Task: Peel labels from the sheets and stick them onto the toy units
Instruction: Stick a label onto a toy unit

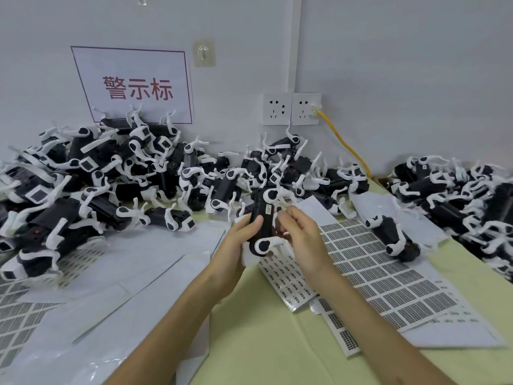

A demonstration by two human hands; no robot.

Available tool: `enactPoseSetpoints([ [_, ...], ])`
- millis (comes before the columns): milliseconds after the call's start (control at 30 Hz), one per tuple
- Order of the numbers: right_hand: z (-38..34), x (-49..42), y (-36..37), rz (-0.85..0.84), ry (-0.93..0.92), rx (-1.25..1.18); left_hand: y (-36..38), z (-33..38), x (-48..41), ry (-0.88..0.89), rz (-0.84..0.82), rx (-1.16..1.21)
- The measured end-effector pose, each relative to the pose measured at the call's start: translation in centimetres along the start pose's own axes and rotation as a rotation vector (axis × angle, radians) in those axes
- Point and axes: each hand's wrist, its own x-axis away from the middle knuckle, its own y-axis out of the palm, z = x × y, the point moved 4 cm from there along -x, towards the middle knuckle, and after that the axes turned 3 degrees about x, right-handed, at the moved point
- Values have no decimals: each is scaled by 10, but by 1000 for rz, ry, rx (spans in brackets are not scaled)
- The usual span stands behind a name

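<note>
From the head view we record the left hand [240,234] gripping a toy unit [261,218] above the label sheets [388,273], evidently to steady it while the right hand [304,234] curls its fingers onto the body beside a small label [268,209], probably pressing it down.

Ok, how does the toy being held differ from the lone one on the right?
The held toy is gripped by the left hand and right hand; the lone toy lies untouched on white paper. The held toy shows a label; the lone toy shows none. Both are black with white legs.
</note>
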Motion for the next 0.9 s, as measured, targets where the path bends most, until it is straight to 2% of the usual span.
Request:
enactPoseSetpoints([
  [133,-2,-3,-19,191,0,63,-8,5,-2,-66,36,77],
  [200,-5,-10,-30,94,4,21,-11,8,-1,-136,-67,109],
  [300,-10,-13,-34,-203,30,25,-12,5,0,-263,-160,144],
  [333,-10,-12,-34,-255,53,51,-13,3,-1,-296,-143,152],
  [500,-12,-10,-48,-310,93,213,-22,1,0,-377,54,156],
  [633,-11,-10,-51,-382,150,68,-35,5,-3,-281,159,199],
  [700,-13,-14,-56,-310,139,-2,-37,4,-6,-243,191,180],
  [767,-14,-19,-66,-163,159,-134,-41,3,-9,-209,223,163],
  [833,-17,-23,-82,21,149,-428,-46,3,-10,-160,261,117],
  [900,-22,-24,-100,125,53,-859,-49,7,-9,-110,287,83],
])
